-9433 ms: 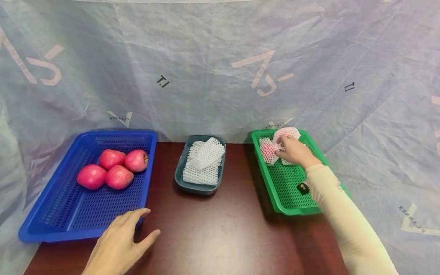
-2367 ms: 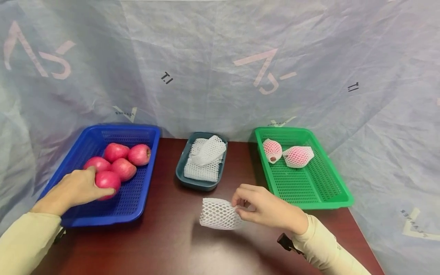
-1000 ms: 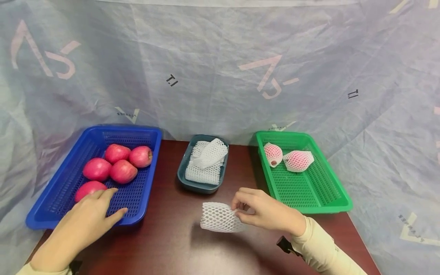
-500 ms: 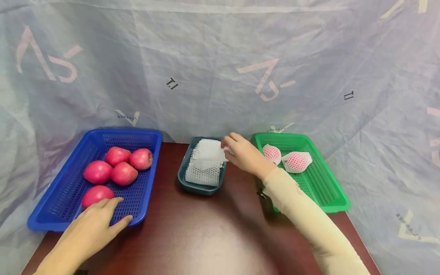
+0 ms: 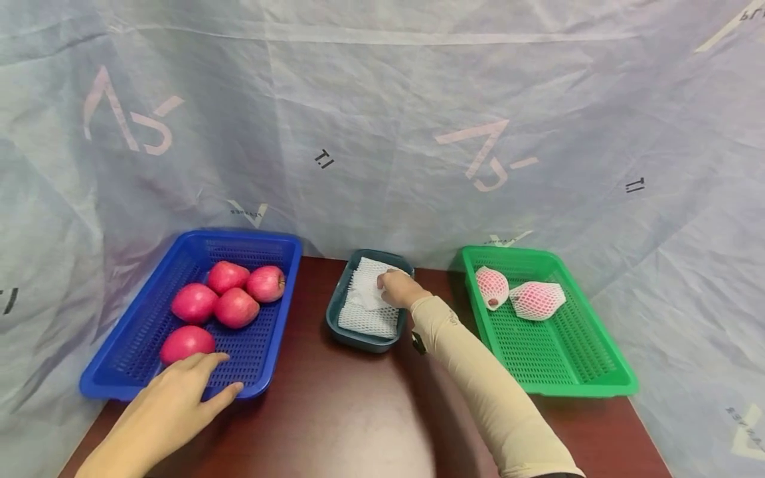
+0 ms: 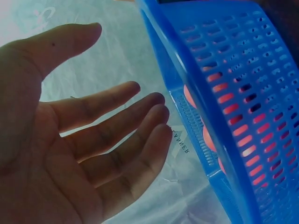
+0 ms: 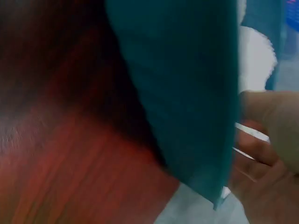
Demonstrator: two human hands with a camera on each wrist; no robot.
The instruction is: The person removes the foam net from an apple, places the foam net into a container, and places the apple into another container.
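Note:
My right hand (image 5: 402, 289) is over the small dark teal tray (image 5: 358, 342), thumb and fingers pinching a white foam fruit net (image 5: 366, 296). Flat foam nets (image 5: 364, 322) lie beneath it in the tray. In the right wrist view the tray's wall (image 7: 187, 84) partly hides the fingers, and a white net (image 7: 256, 60) shows beyond. My left hand (image 5: 173, 405) hovers at the near edge of the blue basket (image 5: 271, 352), fingers spread and holding nothing, close to the nearest red apple (image 5: 187, 342). The left wrist view shows its bare palm (image 6: 60, 154) beside the basket wall (image 6: 243, 116).
Several more apples (image 5: 236, 308) sit together farther back in the blue basket. A green basket (image 5: 624, 382) on the right holds two apples in foam nets (image 5: 538, 300). All stand on a dark red-brown table (image 5: 335, 411) before a hanging grey sheet (image 5: 382, 133).
Left hand let go of an apple in the blue basket and drew back toward its near edge. Right hand carried the foam net from above the table's front to the tray.

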